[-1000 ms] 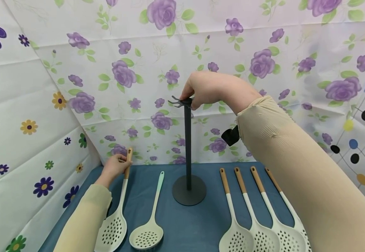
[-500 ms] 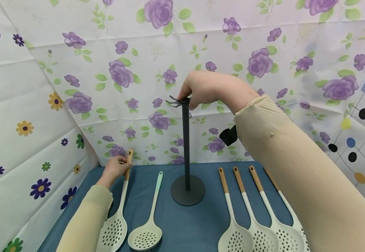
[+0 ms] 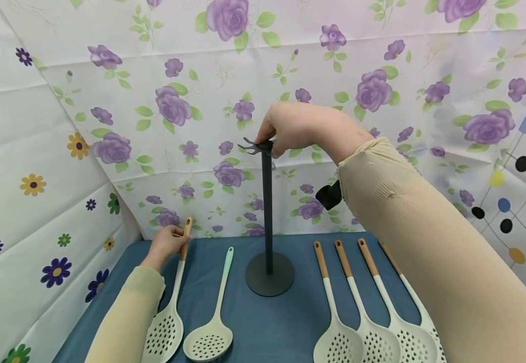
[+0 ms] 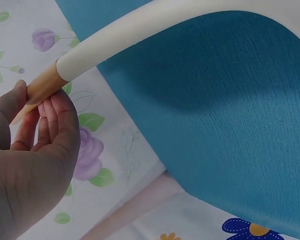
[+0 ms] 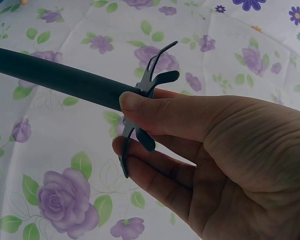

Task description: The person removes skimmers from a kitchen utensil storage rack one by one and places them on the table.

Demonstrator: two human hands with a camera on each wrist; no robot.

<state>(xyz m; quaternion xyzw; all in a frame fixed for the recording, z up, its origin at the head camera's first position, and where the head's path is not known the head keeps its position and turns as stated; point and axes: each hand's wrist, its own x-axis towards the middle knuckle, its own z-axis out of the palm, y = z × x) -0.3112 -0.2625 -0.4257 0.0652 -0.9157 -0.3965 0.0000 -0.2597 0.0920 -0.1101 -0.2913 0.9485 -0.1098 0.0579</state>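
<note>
My left hand (image 3: pixel 166 246) pinches the wooden handle of a white skimmer (image 3: pixel 165 330) at the table's left; its perforated bowl is partly hidden by my sleeve. In the left wrist view, thumb and fingers hold the wooden handle (image 4: pixel 44 85) just past the white shaft. My right hand (image 3: pixel 300 127) grips the hooked top of a black utensil rack (image 3: pixel 268 212) that stands upright on a round base. From the right wrist view, the thumb presses beside the pole's end, with the hooks (image 5: pixel 162 77) fanning out around the fingers.
A smaller skimmer with a mint handle (image 3: pixel 213 338) lies between the left skimmer and the rack. Several wooden-handled skimmers (image 3: pixel 341 343) lie in a row at right, the farthest partly behind my right sleeve. Floral cloth (image 3: pixel 226 75) hangs behind the blue table (image 3: pixel 272 327).
The whole view shifts slightly left. Both hands keep their hold, and the rack and skimmers stay where they are on the table.
</note>
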